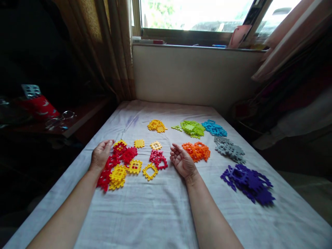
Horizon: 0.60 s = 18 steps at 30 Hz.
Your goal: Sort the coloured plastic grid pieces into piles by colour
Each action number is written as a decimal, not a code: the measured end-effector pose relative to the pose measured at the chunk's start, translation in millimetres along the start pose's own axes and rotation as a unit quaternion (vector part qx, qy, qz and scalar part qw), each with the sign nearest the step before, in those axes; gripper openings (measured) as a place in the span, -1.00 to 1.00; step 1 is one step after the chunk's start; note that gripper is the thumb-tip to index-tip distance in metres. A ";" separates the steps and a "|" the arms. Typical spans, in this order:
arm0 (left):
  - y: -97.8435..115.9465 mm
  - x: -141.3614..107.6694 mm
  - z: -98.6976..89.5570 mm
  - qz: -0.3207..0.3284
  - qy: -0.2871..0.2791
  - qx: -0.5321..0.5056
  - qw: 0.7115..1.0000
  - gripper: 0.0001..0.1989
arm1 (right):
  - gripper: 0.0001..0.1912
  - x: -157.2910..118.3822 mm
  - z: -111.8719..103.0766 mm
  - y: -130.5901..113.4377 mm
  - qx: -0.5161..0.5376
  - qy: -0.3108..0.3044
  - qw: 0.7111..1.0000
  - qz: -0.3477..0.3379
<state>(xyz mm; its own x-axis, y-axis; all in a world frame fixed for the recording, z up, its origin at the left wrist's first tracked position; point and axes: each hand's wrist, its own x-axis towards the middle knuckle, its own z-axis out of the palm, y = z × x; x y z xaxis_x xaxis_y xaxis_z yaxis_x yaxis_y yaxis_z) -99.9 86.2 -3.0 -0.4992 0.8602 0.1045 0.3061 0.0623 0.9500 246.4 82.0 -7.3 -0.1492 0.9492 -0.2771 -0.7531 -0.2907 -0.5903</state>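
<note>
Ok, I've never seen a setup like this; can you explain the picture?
There is no machine grip, just a person's bare left hand and right hand. The single picture comes from a camera worn on the head, looking forward and down. On a pale cloth lie notched pieces: mixed red pieces and yellow pieces, an amber pile, green pile, blue pile, grey pile, orange pile and purple pile. The left hand is beside the red and yellow ones; whether it pinches one is unclear. The right hand, half open near the orange pile, shows nothing held.
</note>
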 end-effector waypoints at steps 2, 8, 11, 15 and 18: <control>4.1 0.8 8.5 -0.014 -0.007 -0.056 0.998 -0.63 | -0.83 -0.7 0.7 1.6 -0.026 0.004 1.000 -0.011; 12.3 10.5 -21.2 -0.174 -0.058 -0.351 0.918 -0.70 | -0.74 12.1 9.6 11.2 -0.248 0.069 0.959 -0.117; 15.6 15.4 -37.3 -0.206 -0.010 -0.426 0.881 -0.61 | -0.79 27.6 30.3 12.0 -0.487 0.129 0.848 -0.164; 16.4 18.6 -39.3 -0.229 0.001 -0.455 0.860 -0.60 | -0.75 46.7 71.1 10.6 -0.759 0.124 0.628 -0.114; 13.2 19.8 -37.5 -0.226 -0.011 -0.465 0.856 -0.63 | -0.75 59.6 93.7 9.5 -0.833 0.101 0.542 -0.053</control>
<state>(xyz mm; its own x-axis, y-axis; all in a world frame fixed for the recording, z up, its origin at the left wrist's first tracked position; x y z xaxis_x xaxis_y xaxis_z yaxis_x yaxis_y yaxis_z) -136.2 85.1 22.7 -0.3780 0.8648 -0.3306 -0.6968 -0.0306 0.7166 170.4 147.1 41.7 0.0373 0.9877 -0.1520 0.8974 -0.1000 -0.4297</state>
